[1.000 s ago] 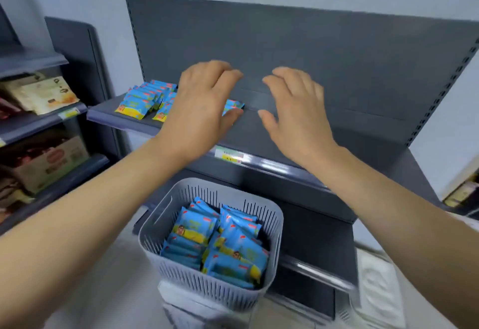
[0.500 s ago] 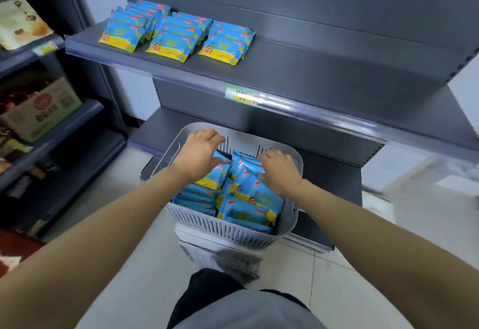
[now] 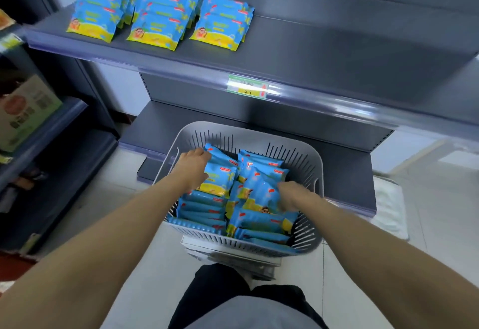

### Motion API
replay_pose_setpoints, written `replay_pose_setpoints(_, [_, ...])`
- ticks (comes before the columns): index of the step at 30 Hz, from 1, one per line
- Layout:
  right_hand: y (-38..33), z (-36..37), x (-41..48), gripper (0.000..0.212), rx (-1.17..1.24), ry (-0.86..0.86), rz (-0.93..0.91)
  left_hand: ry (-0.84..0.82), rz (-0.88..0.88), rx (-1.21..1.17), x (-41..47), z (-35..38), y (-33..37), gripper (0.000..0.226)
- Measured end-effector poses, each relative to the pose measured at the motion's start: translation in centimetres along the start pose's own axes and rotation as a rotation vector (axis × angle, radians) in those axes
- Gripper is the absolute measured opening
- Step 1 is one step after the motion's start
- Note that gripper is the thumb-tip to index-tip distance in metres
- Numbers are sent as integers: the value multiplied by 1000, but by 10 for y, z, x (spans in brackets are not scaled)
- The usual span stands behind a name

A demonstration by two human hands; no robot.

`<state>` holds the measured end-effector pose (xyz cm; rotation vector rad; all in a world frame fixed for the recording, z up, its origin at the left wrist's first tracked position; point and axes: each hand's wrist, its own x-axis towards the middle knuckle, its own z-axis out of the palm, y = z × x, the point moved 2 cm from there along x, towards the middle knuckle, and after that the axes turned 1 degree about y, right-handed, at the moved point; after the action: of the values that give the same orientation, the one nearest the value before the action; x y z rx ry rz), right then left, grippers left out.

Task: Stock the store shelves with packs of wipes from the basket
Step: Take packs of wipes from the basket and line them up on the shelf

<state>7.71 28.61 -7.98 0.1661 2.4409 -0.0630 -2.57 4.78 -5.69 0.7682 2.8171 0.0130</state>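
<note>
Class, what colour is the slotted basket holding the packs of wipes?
The basket is pale grey, seen best in the head view, the only view.

Upper shelf [image 3: 337,51]: left part taken by three rows of wipe packs [image 3: 160,15]; from the third row rightward the deck is bare and open from the front.
Lower shelf [image 3: 181,121]: bare at left, front partly blocked by the basket [image 3: 248,131].
Basket: top open, filled with packs, left hand [image 3: 193,170] and right hand [image 3: 293,196] both inside it.
</note>
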Motion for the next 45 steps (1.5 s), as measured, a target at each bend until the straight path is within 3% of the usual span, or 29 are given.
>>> replay_pose_setpoints(7, [2,-42,-9,38,3,7,-85,-162,30,116,26,18,1,48])
replay_pose_setpoints(10, [0,-75,-20,25,79,76,-93,-200,50,176,33,18,1,48])
replay_pose_setpoints(14, [-8,-124,-43,22,150,121,-92,-235,122,191,38,-5,3,30])
replay_pose_setpoints(17, [-13,-174,-57,31,178,198,-118,-179,149,104,37,-49,6,26])
replay_pose_setpoints(23, [-28,-307,-60,25,350,633,-227,73,229,-100,28,-173,4,15])
replay_pose_setpoints(26, [-47,-349,-39,28,393,733,-270,196,210,-176,29,-229,-8,20])
replay_pose_setpoints(32, [-81,-379,28,46,235,633,-302,323,121,-242,47,-285,-53,20])
replay_pose_setpoints(40, [-97,-401,89,37,98,667,-149,245,110,-267,94,-287,-100,16])
replay_pose_setpoints(45, [-93,-408,106,41,136,704,-143,210,103,-235,131,-285,-105,26])
